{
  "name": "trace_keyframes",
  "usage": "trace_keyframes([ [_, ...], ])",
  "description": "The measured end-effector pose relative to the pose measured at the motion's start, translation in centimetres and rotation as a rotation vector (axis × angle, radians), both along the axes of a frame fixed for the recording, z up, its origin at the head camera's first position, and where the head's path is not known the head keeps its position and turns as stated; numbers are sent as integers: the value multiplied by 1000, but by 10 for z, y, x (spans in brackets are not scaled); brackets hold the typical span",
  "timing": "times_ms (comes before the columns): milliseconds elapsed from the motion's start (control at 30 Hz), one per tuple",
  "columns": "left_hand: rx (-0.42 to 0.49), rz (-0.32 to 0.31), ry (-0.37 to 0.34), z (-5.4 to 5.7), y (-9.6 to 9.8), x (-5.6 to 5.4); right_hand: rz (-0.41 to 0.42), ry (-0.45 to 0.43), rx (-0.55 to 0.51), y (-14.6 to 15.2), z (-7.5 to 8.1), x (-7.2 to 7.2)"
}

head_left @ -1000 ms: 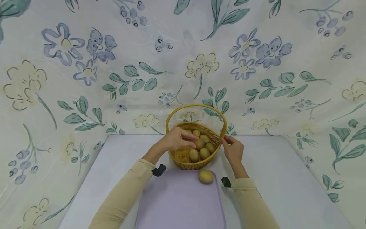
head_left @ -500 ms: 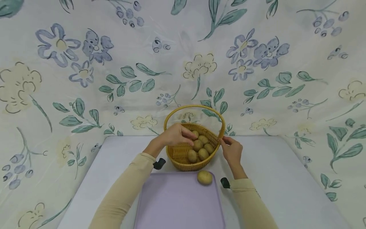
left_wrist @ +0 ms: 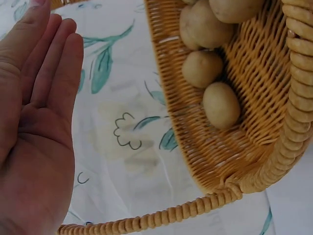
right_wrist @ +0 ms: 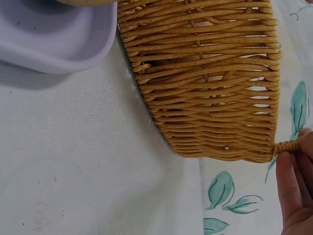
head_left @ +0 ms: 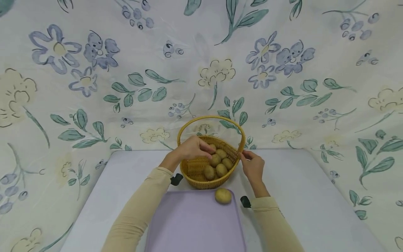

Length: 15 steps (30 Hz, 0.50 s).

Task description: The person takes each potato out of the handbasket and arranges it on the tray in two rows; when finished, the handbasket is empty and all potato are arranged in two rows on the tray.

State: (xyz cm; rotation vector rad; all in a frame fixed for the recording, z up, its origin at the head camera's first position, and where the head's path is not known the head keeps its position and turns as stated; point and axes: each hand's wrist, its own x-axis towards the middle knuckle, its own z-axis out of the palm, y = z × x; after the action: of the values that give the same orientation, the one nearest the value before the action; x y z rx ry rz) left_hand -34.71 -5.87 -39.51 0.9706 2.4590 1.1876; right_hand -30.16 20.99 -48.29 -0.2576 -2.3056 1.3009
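A yellow-brown wicker basket point(head_left: 196, 171) holds several potatoes point(head_left: 221, 170), gathered mostly toward its right side. Over the basket's left part hovers my left hand point(head_left: 192, 148), its fingertips near the potatoes. In the left wrist view that hand point(left_wrist: 41, 122) has straight fingers and an empty palm, apart from the basket's wicker. My right hand point(head_left: 253, 166) pinches the foot of the arched handle point(head_left: 241, 141) at the right rim. The right wrist view shows its fingers and thumb around the handle's end point(right_wrist: 286, 146). One potato point(head_left: 223, 196) lies at the far right corner of the lilac tray point(head_left: 195, 224).
The tray lies in front of the basket on a white-covered table point(head_left: 292, 196). Behind them hangs a floral cloth point(head_left: 283, 115), close to the basket. Small dark devices point(head_left: 245, 202) sit at both sleeve cuffs.
The whole scene drifts slightly left in the head view. Both hands keep nearly the same places at the basket, and the potatoes lie as before.
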Motion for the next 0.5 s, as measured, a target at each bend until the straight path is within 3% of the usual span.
trace_keyframes([
  [500, 52, 40, -2, -13, 10, -20, -6, -7, -11, 0, -2, -2],
])
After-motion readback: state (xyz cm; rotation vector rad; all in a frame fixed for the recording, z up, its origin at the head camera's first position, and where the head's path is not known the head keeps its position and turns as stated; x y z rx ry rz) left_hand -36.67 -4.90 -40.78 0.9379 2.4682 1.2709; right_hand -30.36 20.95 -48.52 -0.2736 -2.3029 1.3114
